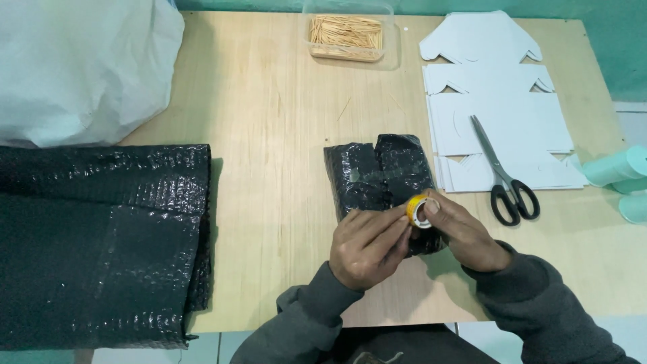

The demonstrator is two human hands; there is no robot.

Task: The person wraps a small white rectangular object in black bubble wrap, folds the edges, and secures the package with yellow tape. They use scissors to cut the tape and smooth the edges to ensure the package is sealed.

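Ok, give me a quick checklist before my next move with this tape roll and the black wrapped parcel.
1. Tape roll held: ok, right hand grips it.
2. Left hand at the roll: ok, fingers touch it.
3. Free tape end found: cannot tell, fingers hide it.
4. Black wrapped parcel flat on the table: ok.
5. Parcel flaps fully closed: cannot tell.
6. Scissors nearby: ok, lying on the white card cutouts to the right.

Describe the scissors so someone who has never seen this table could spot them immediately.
Look at the right side of the wooden table, where a stack of white cut-out card sheets lies. The scissors lie on it, the only black-handled metal tool there.
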